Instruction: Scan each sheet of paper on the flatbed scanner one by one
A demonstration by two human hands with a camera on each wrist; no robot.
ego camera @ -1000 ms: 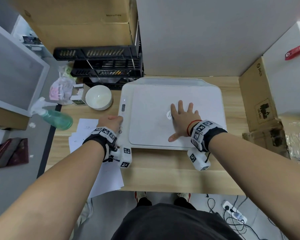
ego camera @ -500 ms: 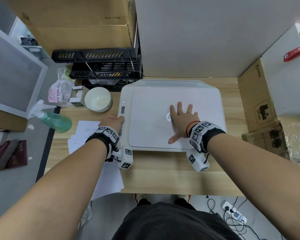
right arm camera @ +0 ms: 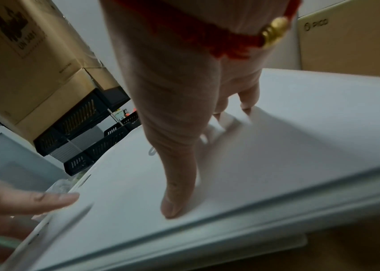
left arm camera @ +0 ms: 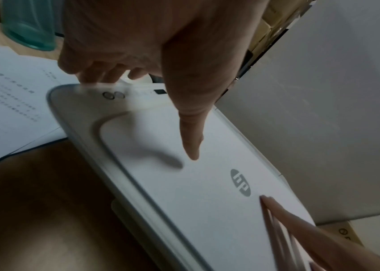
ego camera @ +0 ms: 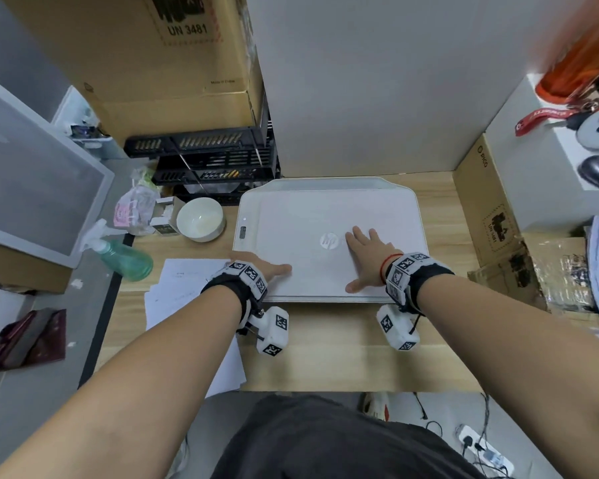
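Note:
The white flatbed scanner [ego camera: 325, 212] sits on the wooden table with its lid down. My right hand [ego camera: 369, 259] lies flat on the lid, fingers spread, just right of the round logo [ego camera: 329, 240]; its thumb [right arm camera: 173, 201] presses near the front edge. My left hand [ego camera: 274, 271] is at the scanner's front-left corner, where its straight thumb [left arm camera: 191, 139] reaches over the lid [left arm camera: 207, 183] and its fingers [left arm camera: 105, 73] touch the left edge by the buttons. A loose stack of printed paper sheets [ego camera: 184, 288] lies on the table left of the scanner. No sheet shows under the lid.
A green spray bottle [ego camera: 125, 259] and a white bowl [ego camera: 199, 219] stand left of the scanner, with black trays [ego camera: 204, 160] behind them. A cardboard box [ego camera: 484, 209] flanks the right side. Bare wood [ego camera: 325, 344] lies between scanner and table edge.
My left hand has moved right from the button strip to the lid's front-left corner. My right hand has slid slightly right, uncovering the logo.

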